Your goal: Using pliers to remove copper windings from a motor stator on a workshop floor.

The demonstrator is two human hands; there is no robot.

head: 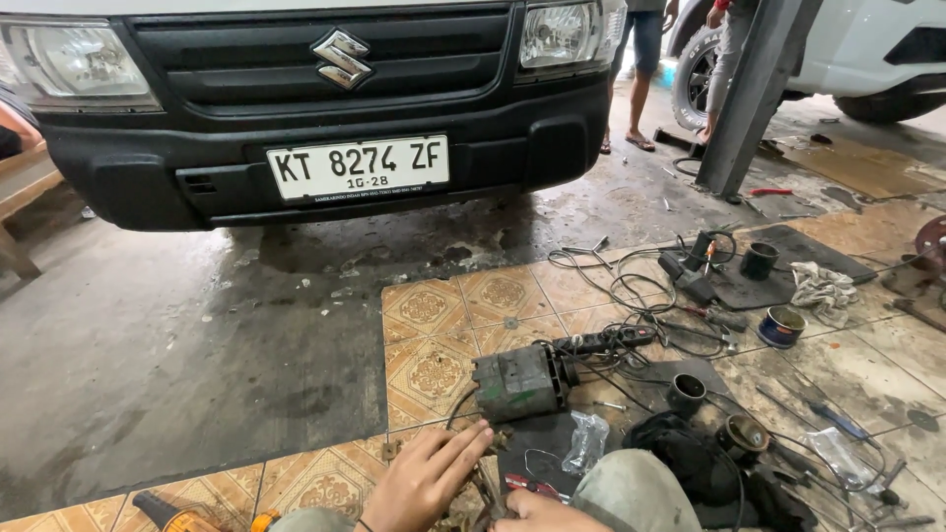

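While the left hand (426,480) rests spread-fingered on small brass-coloured parts (490,440) on the tiled floor (431,366), the right hand's (545,511) grip cannot be told. The motor housing (522,381) just beyond looks heavy, rigid, greasy; best grasped by its sides.

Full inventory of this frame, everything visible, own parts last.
vehicle front: 1, black bumper and grille, white plate, top left
white vehicle: 1, top right
steel post: 1, grey, right of the bumper
bystanders' legs: 2 people, behind the post
motor housing: 1, grey-green, on patterned tiles at centre
power strip: 1, black, behind the housing
cables: tangle, black, centre right
round tin: 1, blue, right
rag: 1, grey-white, right
plastic bag: 1, clear, near the knee
left hand: 1, on small parts, bottom centre
right hand: 1, bottom edge
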